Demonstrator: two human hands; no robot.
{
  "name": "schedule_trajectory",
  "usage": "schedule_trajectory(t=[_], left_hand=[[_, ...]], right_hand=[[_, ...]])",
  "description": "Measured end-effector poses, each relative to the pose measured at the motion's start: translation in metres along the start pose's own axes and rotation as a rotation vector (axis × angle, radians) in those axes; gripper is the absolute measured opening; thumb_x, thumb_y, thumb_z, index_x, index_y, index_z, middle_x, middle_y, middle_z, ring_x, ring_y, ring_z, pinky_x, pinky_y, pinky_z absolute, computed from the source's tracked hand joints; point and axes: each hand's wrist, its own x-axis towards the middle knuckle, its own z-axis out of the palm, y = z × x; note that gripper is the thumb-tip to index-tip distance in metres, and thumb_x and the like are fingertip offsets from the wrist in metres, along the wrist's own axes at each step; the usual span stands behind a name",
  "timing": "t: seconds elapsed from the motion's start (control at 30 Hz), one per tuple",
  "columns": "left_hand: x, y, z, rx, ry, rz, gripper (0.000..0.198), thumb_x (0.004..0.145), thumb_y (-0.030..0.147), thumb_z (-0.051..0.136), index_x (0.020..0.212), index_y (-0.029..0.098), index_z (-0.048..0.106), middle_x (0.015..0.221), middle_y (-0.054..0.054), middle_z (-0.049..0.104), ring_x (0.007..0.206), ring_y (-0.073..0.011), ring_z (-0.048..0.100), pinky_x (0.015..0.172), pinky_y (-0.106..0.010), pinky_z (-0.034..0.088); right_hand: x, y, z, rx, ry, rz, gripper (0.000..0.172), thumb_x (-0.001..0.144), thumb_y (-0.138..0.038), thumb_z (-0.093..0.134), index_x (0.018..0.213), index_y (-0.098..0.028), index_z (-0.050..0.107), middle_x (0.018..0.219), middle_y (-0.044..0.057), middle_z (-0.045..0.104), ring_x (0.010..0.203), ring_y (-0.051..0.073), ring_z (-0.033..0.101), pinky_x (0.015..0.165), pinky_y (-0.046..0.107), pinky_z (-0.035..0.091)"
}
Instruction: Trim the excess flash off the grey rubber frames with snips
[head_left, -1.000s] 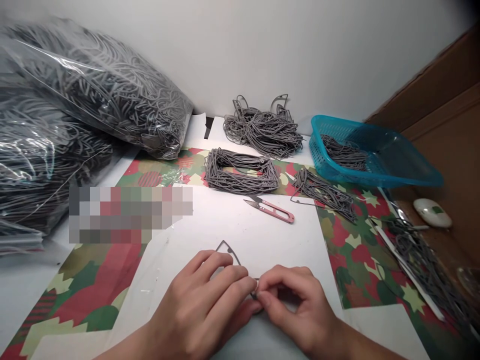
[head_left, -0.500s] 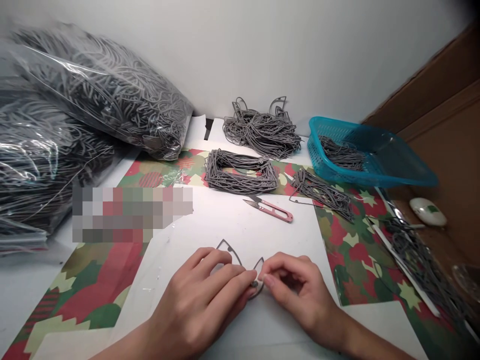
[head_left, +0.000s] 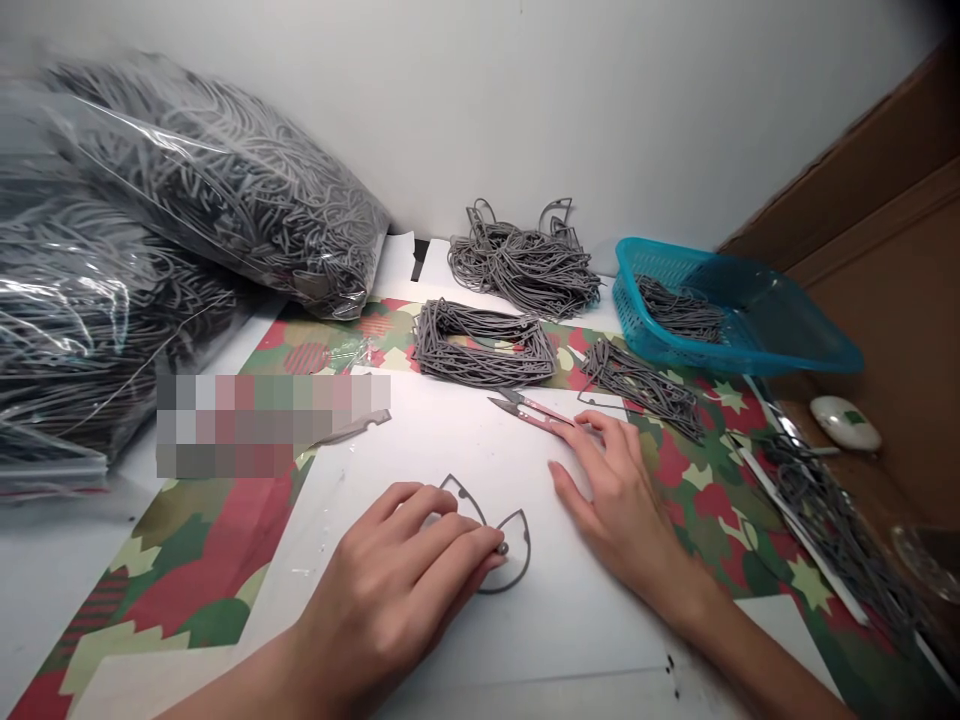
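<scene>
My left hand [head_left: 409, 585] pinches a thin grey rubber gasket [head_left: 527, 560] between thumb and fingers, low over white paper [head_left: 420, 430]. Two curved, pointed ends of the gasket stick out past the fingers; the rest is hidden under the hand. My right hand [head_left: 619, 490] has its fingertips on the handle of pink thread snips [head_left: 525, 408] lying on the paper. Its thumb stays apart from the fingers, and the snips' blades point left.
Behind the snips lie a gasket stack [head_left: 484, 345], a bigger pile [head_left: 525, 265] and a small bundle [head_left: 645, 390]. A blue basket [head_left: 787, 355] holds more. Full plastic bags [head_left: 225, 180] stand left, a white mouse [head_left: 845, 424] right. Black bits [head_left: 671, 675] lie at the paper's near edge.
My right hand has left the gasket and moved up and forward to the snips, its fingers spreading. My left hand keeps its hold on the gasket in nearly the same spot.
</scene>
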Motion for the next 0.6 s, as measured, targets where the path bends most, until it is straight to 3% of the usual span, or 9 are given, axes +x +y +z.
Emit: schedule_trajectory(t=[0.1,0.17,0.33,0.53,0.6], left_hand=[[-0.0009,-0.0012,0.0004,0.014,0.011,0.003,0.010,0.091,0.009,0.053,0.088,0.013,0.062,0.069,-0.002,0.067,0.069,-0.0172,0.054,0.064,-0.031,0.044],[-0.0012,-0.0020,0.0005,0.021,0.010,-0.001,0.010,0.091,0.009,0.053,0.089,0.013,0.062,0.069,-0.002,0.067,0.068,-0.0170,0.054,0.064,-0.030,0.044],[-0.0003,-0.0041,0.0006,0.016,0.004,-0.014,0.009,0.090,0.009,0.055,0.089,0.012,0.062,0.071,-0.002,0.068,0.069,-0.0167,0.053,0.064,-0.030,0.043],[0.0002,-0.0043,0.0014,0.023,0.003,-0.031,0.009,0.090,0.008,0.055,0.088,0.013,0.062,0.072,-0.002,0.067,0.069,-0.0167,0.053,0.064,-0.030,0.043],[0.0001,-0.0044,0.0013,0.026,-0.001,-0.037,0.009,0.090,0.009,0.055,0.088,0.014,0.062,0.072,-0.002,0.068,0.070,-0.0167,0.054,0.065,-0.030,0.043]], right_hand=[[-0.0007,-0.0006,-0.0008,0.053,-0.024,0.031,0.010,0.092,-0.024,0.051,0.095,-0.017,0.058,0.107,0.013,0.051,0.104,0.028,0.047,0.084,0.041,0.046],[-0.0011,-0.0009,-0.0015,0.079,-0.039,0.040,0.011,0.092,-0.023,0.052,0.082,-0.018,0.054,0.099,0.011,0.052,0.098,0.026,0.049,0.080,0.039,0.046],[-0.0011,-0.0001,-0.0014,0.132,-0.057,0.021,0.006,0.094,-0.021,0.051,0.093,-0.017,0.056,0.099,0.010,0.053,0.097,0.024,0.049,0.078,0.037,0.045],[-0.0033,-0.0018,-0.0022,0.314,-0.028,-0.017,0.014,0.097,-0.017,0.042,0.084,-0.020,0.048,0.090,0.007,0.057,0.083,0.019,0.056,0.071,0.032,0.044],[-0.0057,-0.0034,-0.0034,0.413,-0.030,0.033,0.013,0.097,-0.018,0.040,0.086,-0.021,0.044,0.093,0.007,0.059,0.082,0.017,0.058,0.067,0.029,0.045]])
